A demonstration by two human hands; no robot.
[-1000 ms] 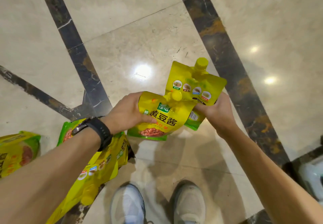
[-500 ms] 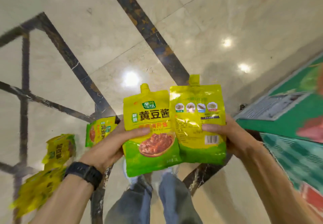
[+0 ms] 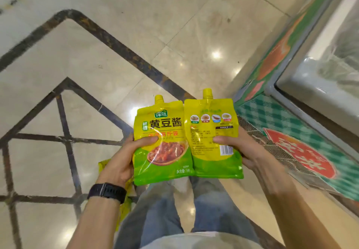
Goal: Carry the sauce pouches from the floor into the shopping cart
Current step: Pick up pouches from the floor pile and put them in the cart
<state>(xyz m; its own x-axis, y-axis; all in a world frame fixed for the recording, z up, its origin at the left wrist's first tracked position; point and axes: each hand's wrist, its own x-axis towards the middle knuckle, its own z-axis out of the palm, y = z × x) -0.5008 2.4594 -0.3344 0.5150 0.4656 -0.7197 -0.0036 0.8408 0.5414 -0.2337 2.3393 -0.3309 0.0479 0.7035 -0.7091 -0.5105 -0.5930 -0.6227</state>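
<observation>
My left hand is curled round the lower edge of the front-facing pouch, thumb pressed across its label. My right hand grips the back-facing pouch the same way. Both pouches are upright, spouts up, edges touching, held above my legs, just left of the freezer cabinet. Farther from the freezer, half hidden behind my left wrist, more yellow packaging lies on the marble floor.

At 8 o'clock, yellow packaging mostly hidden behind left hand, probably another pouch. Back print on right pouch unreadable. Freezer cut off at 3 o'clock.
</observation>
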